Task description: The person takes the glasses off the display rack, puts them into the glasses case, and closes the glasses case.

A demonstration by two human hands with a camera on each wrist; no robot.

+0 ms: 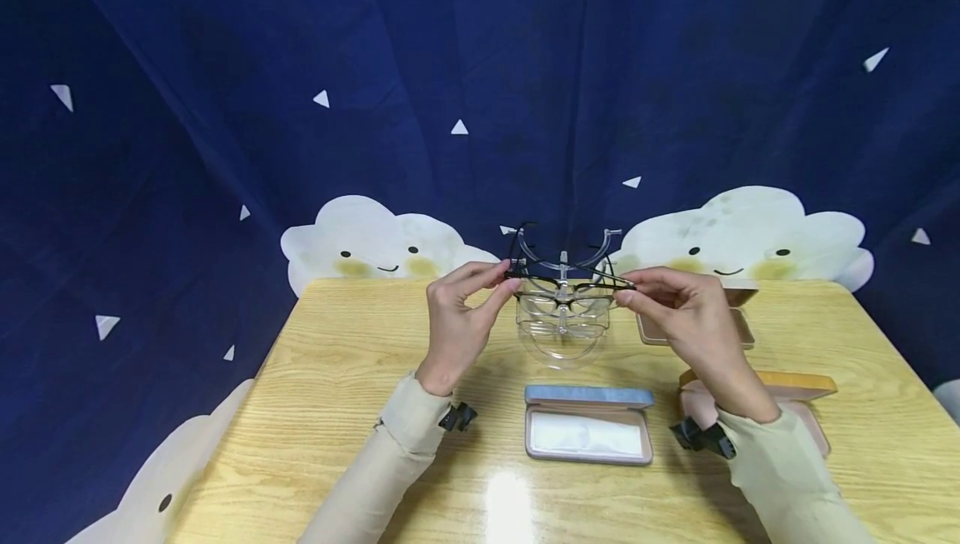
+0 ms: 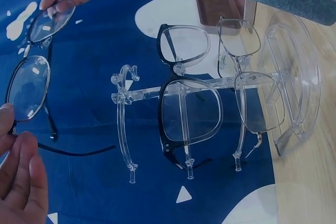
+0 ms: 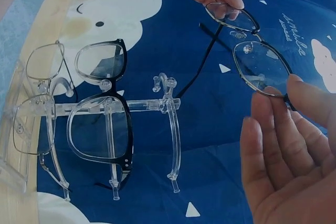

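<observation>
Both hands hold one pair of eyeglasses (image 1: 558,282) with a dark upper rim and thin metal lower rims, raised in front of the top of a clear display stand (image 1: 562,362). My left hand (image 1: 462,319) pinches its left end between thumb and fingers; my right hand (image 1: 686,311) pinches the right end. In the right wrist view its temples stretch back toward the stand's bare top arm (image 3: 175,140). Below that arm, black-framed glasses (image 3: 127,129) sit on the middle tier. Thin metal-rimmed glasses (image 3: 34,96) rest on the lowest tier.
An open blue glasses case (image 1: 588,396) with a white cloth (image 1: 585,436) inside lies before the stand. To the right are an open orange case (image 1: 798,382), partly behind the right forearm, and an open brown case (image 1: 742,327). A blue curtain (image 1: 480,52) hangs behind the wooden table (image 1: 345,361).
</observation>
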